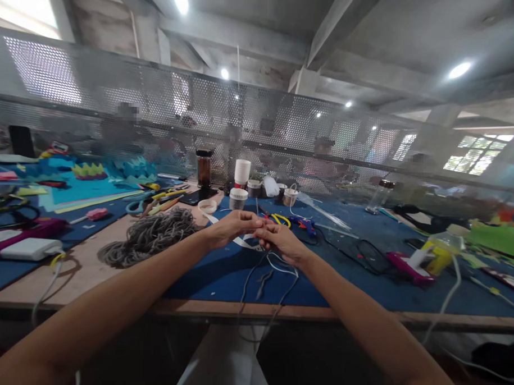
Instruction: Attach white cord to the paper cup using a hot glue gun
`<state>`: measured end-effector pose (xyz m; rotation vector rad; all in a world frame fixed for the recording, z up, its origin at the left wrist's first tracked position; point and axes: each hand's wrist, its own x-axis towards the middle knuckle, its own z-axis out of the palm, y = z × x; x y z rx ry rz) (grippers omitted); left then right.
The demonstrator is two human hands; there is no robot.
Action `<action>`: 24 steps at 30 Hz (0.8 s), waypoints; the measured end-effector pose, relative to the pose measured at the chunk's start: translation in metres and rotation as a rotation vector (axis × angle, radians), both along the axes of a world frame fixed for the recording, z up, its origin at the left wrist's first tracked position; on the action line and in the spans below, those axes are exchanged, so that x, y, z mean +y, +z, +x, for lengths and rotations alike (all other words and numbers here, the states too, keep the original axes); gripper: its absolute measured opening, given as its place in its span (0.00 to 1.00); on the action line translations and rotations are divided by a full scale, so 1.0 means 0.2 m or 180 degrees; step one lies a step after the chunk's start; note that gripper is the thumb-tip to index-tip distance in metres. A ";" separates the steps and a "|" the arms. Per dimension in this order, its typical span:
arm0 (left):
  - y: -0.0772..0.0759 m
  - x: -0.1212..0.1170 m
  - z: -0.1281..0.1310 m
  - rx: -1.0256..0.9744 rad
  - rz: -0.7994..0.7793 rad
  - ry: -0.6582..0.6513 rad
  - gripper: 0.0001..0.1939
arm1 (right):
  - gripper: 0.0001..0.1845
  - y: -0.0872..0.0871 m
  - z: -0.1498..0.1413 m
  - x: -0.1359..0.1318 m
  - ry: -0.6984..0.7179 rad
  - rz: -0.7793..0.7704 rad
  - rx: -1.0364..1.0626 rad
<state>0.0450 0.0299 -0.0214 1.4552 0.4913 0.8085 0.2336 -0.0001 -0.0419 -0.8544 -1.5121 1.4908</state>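
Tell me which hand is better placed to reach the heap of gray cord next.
Left, probably: the left hand is nearer the heap of gray cord; the right hand is farther across.

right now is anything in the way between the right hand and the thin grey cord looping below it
Nothing visible is: just below the right hand, the thin grey cord loops past the wooden table edge. A slim white loop shows alongside.

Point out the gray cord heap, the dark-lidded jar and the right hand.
Gray cord heap (154, 235): head view, on the middle of the tangled strands.
Dark-lidded jar (203, 171): head view, on its brown body.
Right hand (283, 243): head view, on the middle of the hand.
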 end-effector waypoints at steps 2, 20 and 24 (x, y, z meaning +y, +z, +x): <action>-0.02 0.01 0.01 -0.0035 0.0008 0.0083 0.11 | 0.18 0.00 0.00 0.00 -0.0010 0.0099 -0.0073; -0.02 0.01 0.01 0.0169 0.0045 0.0072 0.12 | 0.18 0.00 -0.01 0.00 -0.0055 0.0155 -0.0245; 0.00 0.00 0.00 0.0104 -0.0022 -0.0066 0.12 | 0.19 0.00 -0.01 -0.01 -0.0091 0.0101 -0.0157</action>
